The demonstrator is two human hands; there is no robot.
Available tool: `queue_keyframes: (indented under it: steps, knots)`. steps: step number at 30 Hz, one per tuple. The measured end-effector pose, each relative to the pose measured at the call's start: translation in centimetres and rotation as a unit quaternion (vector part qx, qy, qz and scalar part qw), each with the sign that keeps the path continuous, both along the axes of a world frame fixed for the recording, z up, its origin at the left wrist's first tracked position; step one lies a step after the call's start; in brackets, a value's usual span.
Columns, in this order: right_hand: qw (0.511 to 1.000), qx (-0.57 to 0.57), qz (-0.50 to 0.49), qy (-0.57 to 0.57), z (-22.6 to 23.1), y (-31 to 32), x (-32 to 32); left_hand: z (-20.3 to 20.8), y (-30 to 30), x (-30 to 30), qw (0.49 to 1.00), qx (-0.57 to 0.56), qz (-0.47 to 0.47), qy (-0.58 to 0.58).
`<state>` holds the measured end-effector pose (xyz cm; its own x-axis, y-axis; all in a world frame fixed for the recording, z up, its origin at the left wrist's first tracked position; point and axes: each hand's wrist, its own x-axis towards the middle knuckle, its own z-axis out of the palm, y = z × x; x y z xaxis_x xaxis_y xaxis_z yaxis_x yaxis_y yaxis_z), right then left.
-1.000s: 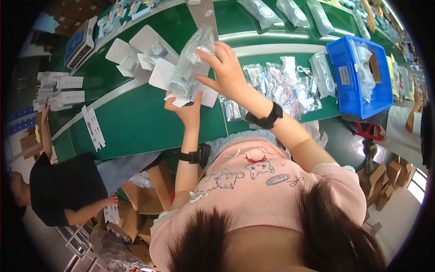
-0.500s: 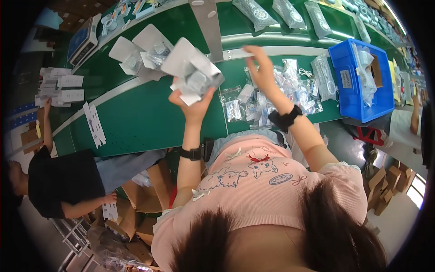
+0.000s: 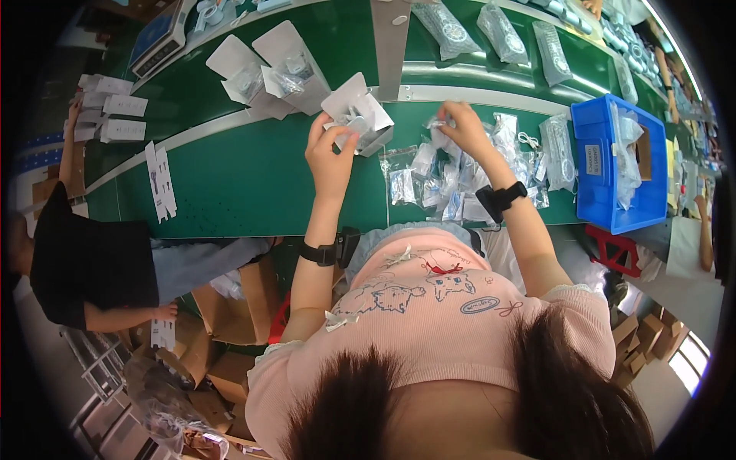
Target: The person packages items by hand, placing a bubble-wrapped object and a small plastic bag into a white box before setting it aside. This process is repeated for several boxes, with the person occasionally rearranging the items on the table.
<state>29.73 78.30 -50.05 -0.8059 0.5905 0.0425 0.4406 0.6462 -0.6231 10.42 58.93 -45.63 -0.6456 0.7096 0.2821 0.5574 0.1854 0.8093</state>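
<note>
A small white open-topped box (image 3: pixel 376 121) rests on the green bench, its flap raised and something pale inside that I cannot make out. My left hand (image 3: pixel 331 153) grips the near left side of this box, fingers bent at its opening. To the right, my right hand (image 3: pixel 464 130) pinches a small clear plastic packet (image 3: pixel 440 139) over a heap of similar bagged parts (image 3: pixel 445 180). Two more open white boxes (image 3: pixel 295 73) with plastic-wrapped contents stand at the far left of my left hand.
A blue bin (image 3: pixel 584 184) with plastic bags stands at the right. Bubble-wrapped items (image 3: pixel 502 34) lie on the far conveyor. Flat printed cards (image 3: pixel 161 184) lie on the bench (image 3: pixel 253 176). Another person (image 3: pixel 96 264) in black works at the left, near stacked white boxes (image 3: pixel 123 130).
The white box has gone from being held up in my left hand to lower, right by the bagged parts. My right hand has closed on a small packet.
</note>
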Motion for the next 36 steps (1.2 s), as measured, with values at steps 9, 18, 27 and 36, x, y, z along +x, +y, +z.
queue_keyframes:
  steps: [9, 18, 27, 36]
  knots:
    - [0.910, 0.129, 0.394, -0.028, 10.9, -1.1, -8.8, 0.4, 0.4, -0.4, 0.996, 0.046, 0.014, -0.073]
    - [0.832, 0.126, 0.517, -0.157, 12.3, 0.0, -11.0, 0.9, 0.7, -0.7, 0.998, 0.026, -0.013, -0.062]
    - [0.913, 0.086, 0.345, 0.198, 12.7, -0.7, -8.3, 1.2, 1.0, -1.5, 0.994, 0.022, 0.013, -0.105]
    - [0.899, 0.205, 0.378, 0.084, 7.4, -4.7, -9.0, 0.8, 1.2, -1.6, 0.988, 0.069, 0.034, -0.130]
